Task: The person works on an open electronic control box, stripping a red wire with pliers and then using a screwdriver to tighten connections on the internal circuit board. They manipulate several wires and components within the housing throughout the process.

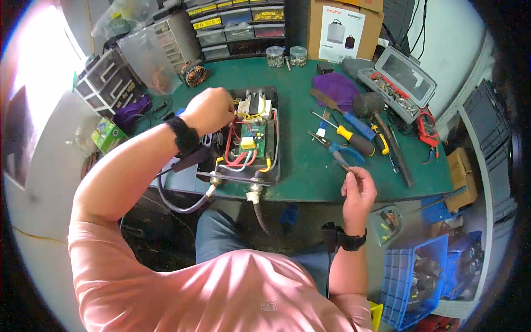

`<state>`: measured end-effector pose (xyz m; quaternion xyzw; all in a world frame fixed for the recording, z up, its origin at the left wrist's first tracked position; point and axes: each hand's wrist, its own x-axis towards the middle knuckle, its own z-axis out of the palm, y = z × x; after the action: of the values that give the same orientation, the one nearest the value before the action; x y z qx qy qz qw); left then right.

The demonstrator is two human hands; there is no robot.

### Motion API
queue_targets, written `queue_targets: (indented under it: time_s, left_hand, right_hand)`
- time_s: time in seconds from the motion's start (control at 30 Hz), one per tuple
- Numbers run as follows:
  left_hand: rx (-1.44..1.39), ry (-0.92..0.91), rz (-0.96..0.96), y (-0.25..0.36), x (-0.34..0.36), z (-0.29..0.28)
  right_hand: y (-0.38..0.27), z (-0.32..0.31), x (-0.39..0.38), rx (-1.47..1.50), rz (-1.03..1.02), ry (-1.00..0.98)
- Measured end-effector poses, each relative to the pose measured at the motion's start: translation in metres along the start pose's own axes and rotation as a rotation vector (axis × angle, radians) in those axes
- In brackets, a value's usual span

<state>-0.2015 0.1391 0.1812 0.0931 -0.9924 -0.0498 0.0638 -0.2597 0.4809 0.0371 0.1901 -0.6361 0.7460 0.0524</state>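
Observation:
An opened electrical unit with a green circuit board (253, 133), red, white and yellow wires, and thick cables at its near end lies on the bench. Over its far left side, my left hand (213, 106) is closed with fingers curled downward; whatever they grip is hidden behind the hand. To the right, my right hand (358, 193) is at the bench's front edge. Its thumb and fingers pinch the handle end of a pair of blue-handled pliers (336, 148), whose jaws point away to the left on the green bench top.
Beyond the pliers lie a yellow-and-black screwdriver (354, 138), a hammer (390, 133) and a purple cloth (337, 89). An open toolbox (395, 83) sits at the far right. Drawer units (238, 27), jars and a cardboard box (354, 33) line the back; a blue crate (412, 276) stands below.

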Motion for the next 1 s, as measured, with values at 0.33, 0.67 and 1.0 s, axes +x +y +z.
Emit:
queue_targets:
  time_s: [0.33,0.67,1.0]
  left_hand:
    - [0.254,-0.123,-0.070,0.009,0.022,0.035]
    - [0.098,-0.065,0.005,0.011,0.020,0.031]
    - [0.056,-0.022,0.023,0.009,0.017,0.033]
  right_hand:
    - [0.012,-0.014,-0.003,0.064,-0.044,-0.088]
    - [0.012,-0.014,-0.002,0.006,-0.199,-0.111]
    - [0.008,-0.013,-0.003,-0.031,-0.207,-0.111]
